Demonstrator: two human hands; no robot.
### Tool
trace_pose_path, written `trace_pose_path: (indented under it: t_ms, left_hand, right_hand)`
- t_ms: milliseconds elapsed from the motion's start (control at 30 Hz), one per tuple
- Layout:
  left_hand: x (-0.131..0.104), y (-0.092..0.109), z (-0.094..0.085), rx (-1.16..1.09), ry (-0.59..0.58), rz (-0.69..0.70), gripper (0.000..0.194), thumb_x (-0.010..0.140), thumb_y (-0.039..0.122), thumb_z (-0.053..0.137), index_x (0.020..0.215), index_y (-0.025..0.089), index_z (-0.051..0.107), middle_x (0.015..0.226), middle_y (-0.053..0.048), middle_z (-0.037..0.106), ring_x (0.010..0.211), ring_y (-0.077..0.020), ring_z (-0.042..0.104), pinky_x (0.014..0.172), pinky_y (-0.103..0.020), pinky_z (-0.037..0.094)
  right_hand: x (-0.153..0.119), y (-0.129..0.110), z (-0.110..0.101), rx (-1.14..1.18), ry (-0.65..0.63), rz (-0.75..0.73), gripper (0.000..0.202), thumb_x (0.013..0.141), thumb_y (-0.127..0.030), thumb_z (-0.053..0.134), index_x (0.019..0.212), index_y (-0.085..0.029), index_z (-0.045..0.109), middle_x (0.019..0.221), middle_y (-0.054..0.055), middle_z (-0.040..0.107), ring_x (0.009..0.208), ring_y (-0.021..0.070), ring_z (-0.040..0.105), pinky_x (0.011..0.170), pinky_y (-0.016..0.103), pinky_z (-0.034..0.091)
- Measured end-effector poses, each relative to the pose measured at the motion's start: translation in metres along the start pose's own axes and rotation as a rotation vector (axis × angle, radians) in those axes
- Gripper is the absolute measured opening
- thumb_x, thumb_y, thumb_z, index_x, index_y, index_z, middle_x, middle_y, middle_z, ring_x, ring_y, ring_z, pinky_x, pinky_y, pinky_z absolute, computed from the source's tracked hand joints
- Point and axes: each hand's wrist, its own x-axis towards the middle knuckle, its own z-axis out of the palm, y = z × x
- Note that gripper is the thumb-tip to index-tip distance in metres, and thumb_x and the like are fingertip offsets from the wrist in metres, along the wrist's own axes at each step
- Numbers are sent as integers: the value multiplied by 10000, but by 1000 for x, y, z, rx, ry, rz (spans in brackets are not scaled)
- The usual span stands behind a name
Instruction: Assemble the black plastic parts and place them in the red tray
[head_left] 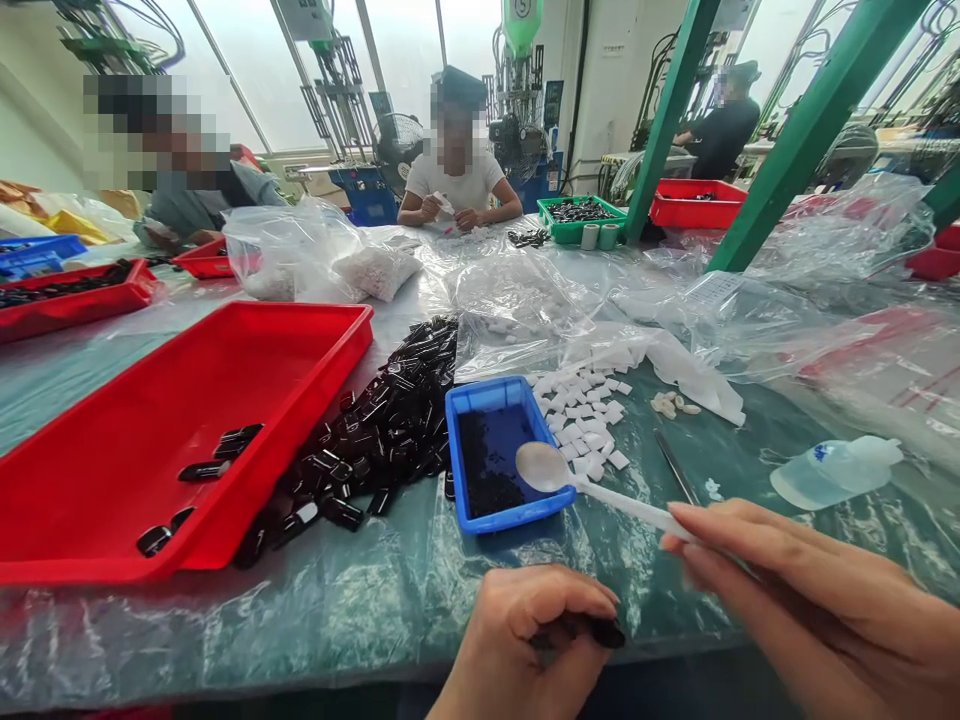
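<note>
My left hand (517, 640) is closed around a small glossy black plastic piece (609, 632) near the table's front edge; fingers cover most of it. In my right hand (817, 590), the handle of a pale plastic spoon (544, 467) is pinched between thumb and fingers. The spoon's bowl hovers over the right side of a small blue tray (459, 450), which has fine dark bits on its bottom. Left of that tray lies a heap of black plastic pieces (397, 400). Small white square pieces (589, 415) are scattered to its right.
At left stands a large red tray (300, 330) with several black pieces inside. A squeeze bottle (832, 472) lies at right, near dark tweezers (675, 465). Clear plastic bags (517, 290) spread behind. Green posts (817, 130) rise at right. A person (457, 170) sits opposite.
</note>
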Motion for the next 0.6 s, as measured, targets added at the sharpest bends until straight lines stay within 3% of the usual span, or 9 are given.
trace_pose_path:
  t_ms: [133,233,300,467,600]
  left_hand:
    - [2,2,1,27,-6,11,208,642,-72,594,726,72,719,697,-143,773,543,-154,707,493,-143,512]
    - [1,1,3,47,10,31,226,644,-81,568,721,81,706,666,-120,768,528,-147,701,489,-144,510]
    - [-1,-1,3,67,8,19,225,650,-77,575,735,86,705,657,-102,769,503,-138,694,482,-142,513]
    - [-5,-2,4,137,10,-66,156,702,8,656,805,100,730,638,-65,762,497,-121,689,486,-124,530]
    - [-3,-3,6,189,-30,19,153,696,-21,620,765,65,727,631,-94,769,501,-147,714,490,-133,537]
  right_hand:
    - [26,-3,24,177,-96,85,324,884,-138,562,1163,-293,619,986,-11,720,755,113,704,665,155,569]
    - [26,2,30,225,-239,145,394,897,-165,550,1277,-270,543,1087,-1,702,879,118,696,758,169,564]
    - [22,5,28,199,-285,168,446,898,-183,549,1327,-295,497,1046,-23,705,862,99,688,762,155,554]
    - [14,19,15,170,-230,232,389,908,-226,531,1288,-311,519,913,-41,711,733,87,690,635,133,558]
    - [14,39,6,-34,-94,242,233,896,-279,551,1104,-216,634,865,11,730,708,135,699,617,183,567]
